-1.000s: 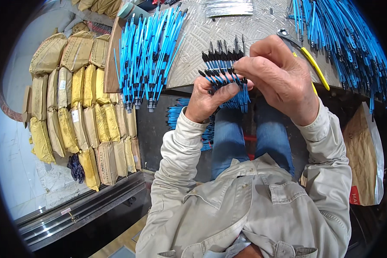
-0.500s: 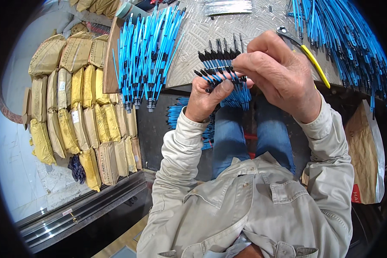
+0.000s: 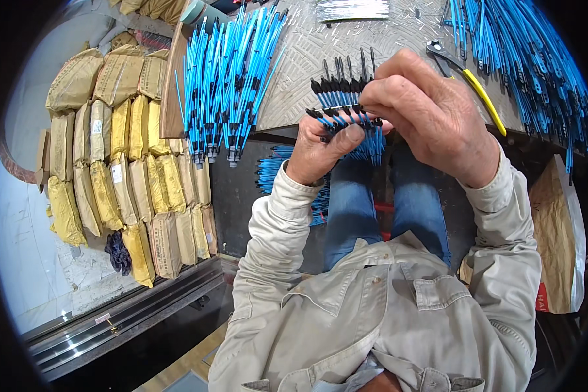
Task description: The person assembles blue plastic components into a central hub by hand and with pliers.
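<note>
My left hand (image 3: 315, 151) is closed around a bundle of thin blue strips with black ends (image 3: 340, 86), held above my lap at the table's near edge. The strips sit side by side in a row, black tips pointing away from me. A thin silvery wire (image 3: 336, 108) crosses the row. Close against the bundle's right end, my right hand (image 3: 438, 121) has its thumb and fingers pinched together. What lies between those fingertips is hidden by the hand.
More blue strips (image 3: 235, 78) lie at the table's left, and a large heap (image 3: 536, 78) hangs over its right edge. Yellow-handled pliers (image 3: 483, 101) and short silvery wires (image 3: 353, 9) rest on the table. Wrapped packages (image 3: 137, 130) are stacked left. A paper bag (image 3: 552, 228) stands right.
The whole view has shifted slightly. Both hands keep nearly the same hold at the bundle, with the right fingers still pinched by its right end.
</note>
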Demonstrator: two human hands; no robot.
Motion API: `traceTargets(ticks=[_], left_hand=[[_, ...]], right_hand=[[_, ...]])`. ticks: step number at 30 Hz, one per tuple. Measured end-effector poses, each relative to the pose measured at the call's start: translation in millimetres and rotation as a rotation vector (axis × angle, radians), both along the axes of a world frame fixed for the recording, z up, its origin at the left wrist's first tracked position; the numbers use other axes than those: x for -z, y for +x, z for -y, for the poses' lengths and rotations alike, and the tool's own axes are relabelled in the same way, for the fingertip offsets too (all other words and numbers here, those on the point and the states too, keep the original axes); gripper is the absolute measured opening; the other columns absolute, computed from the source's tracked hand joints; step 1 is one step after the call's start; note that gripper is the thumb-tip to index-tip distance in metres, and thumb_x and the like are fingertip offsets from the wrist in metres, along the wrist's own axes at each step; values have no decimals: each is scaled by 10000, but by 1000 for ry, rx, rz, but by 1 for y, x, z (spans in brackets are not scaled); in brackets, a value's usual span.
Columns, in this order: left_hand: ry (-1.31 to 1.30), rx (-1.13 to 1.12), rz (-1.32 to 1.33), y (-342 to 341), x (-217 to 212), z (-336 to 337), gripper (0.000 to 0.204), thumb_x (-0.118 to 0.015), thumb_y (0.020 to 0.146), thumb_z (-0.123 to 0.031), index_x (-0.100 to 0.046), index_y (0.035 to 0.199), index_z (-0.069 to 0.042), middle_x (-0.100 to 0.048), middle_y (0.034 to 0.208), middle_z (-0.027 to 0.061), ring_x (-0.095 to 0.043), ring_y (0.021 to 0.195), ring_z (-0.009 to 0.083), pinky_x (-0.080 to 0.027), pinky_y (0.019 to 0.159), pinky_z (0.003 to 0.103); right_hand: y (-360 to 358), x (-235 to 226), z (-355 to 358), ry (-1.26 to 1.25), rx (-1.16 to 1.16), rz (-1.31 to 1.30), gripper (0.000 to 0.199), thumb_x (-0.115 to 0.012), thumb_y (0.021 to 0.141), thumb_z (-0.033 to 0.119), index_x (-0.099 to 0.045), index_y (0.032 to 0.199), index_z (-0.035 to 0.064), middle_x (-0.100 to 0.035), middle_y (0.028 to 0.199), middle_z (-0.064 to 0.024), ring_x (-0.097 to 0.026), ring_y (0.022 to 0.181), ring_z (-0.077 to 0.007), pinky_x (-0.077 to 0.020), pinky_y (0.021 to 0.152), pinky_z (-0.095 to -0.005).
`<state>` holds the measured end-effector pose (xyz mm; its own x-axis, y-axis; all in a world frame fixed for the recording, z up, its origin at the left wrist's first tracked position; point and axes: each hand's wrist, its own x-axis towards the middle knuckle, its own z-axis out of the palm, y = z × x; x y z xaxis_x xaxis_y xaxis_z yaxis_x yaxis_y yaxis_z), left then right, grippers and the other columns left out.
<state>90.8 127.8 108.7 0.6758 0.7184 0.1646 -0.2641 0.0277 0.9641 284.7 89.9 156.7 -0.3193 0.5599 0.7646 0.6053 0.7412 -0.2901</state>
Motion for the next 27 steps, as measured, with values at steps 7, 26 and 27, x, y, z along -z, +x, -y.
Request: traceTargets(ticks=[7,26,27], left_hand=[[57,-35,-76,-1,4,0,318,-629,857,-266,-643,996,20,-663,912,83,-597,843,106,-483,741,252],[33,1,-110,-1,-3,1,242,-647,844,-161,-637,1023,2,-662,944,51,-583,856,93,-479,771,254],[-3,11,-75,1,-5,2,232,-648,842,-149,-639,1019,1,-662,943,48,-584,863,92,-479,776,254]], right_hand=[[-2,-6,5,-39,20,66,281,-628,650,-62,-577,916,10,-519,806,-98,-568,592,-189,-455,465,-277],[-4,-3,3,-76,-75,47,419,-607,660,-65,-567,1067,27,-535,889,-120,-573,694,-236,-477,534,-292],[-4,-1,2,-95,-83,5,430,-599,666,-65,-563,1084,29,-533,900,-120,-572,694,-234,-477,534,-293]])
